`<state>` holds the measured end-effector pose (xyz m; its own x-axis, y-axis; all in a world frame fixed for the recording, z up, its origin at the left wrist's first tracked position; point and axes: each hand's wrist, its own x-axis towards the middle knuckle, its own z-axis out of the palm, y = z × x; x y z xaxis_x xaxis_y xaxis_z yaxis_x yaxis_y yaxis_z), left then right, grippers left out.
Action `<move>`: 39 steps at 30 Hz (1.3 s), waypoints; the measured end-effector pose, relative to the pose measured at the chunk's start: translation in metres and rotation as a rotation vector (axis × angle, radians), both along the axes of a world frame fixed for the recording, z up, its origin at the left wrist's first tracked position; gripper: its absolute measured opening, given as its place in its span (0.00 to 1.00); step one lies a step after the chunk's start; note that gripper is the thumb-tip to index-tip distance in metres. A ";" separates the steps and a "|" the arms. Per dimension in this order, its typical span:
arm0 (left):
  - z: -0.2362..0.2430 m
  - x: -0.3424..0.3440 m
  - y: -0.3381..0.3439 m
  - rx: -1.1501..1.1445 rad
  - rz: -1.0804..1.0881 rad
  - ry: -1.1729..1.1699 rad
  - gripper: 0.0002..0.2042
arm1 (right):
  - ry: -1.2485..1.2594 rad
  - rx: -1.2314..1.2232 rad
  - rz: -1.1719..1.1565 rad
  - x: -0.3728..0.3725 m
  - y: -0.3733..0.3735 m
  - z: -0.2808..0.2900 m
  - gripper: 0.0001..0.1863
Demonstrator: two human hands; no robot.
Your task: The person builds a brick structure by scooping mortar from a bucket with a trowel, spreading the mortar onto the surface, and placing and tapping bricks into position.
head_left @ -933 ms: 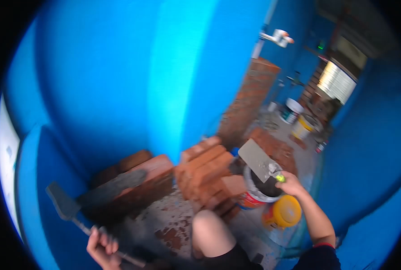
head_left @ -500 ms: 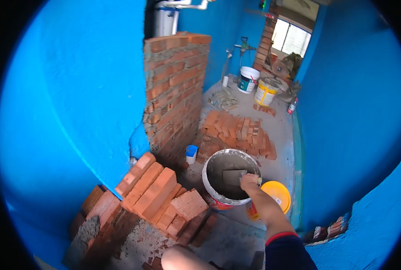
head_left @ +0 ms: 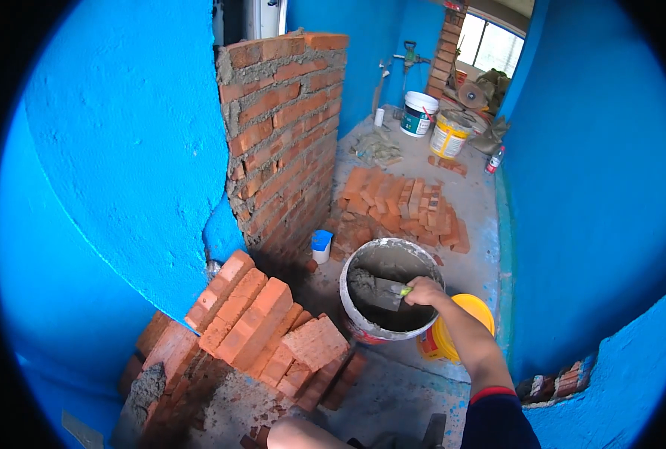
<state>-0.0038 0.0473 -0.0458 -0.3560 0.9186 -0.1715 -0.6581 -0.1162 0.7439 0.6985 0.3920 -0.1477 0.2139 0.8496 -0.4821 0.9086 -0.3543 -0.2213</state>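
My right hand (head_left: 425,291) is closed around the yellow-green handle of a trowel (head_left: 388,295). The flat metal blade reaches into a large round bucket (head_left: 345,295) with a mortar-smeared rim. A lump of wet grey mortar (head_left: 361,282) sits at the blade's far end; more grey mortar lines the bucket. Whether the blade touches the mortar below, I cannot tell. My left hand does not show. Bare skin (head_left: 297,434), seemingly a knee, appears at the lower edge.
Stacked red bricks (head_left: 254,322) stand left of the bucket, and another brick pile (head_left: 404,202) lies beyond it. A mortared brick wall (head_left: 284,127) rises at left. A yellow bucket (head_left: 473,305) stands right, a blue-and-white container (head_left: 321,245) left. More buckets (head_left: 449,135) stand farther back.
The trowel has turned and now carries a mortar lump at its far end, where its blade looked flat and bare before. My view has shifted slightly.
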 end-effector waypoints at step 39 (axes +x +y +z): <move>0.007 0.002 -0.062 -0.079 0.215 -0.303 0.15 | 0.935 -0.257 0.192 -0.261 -0.174 0.219 0.11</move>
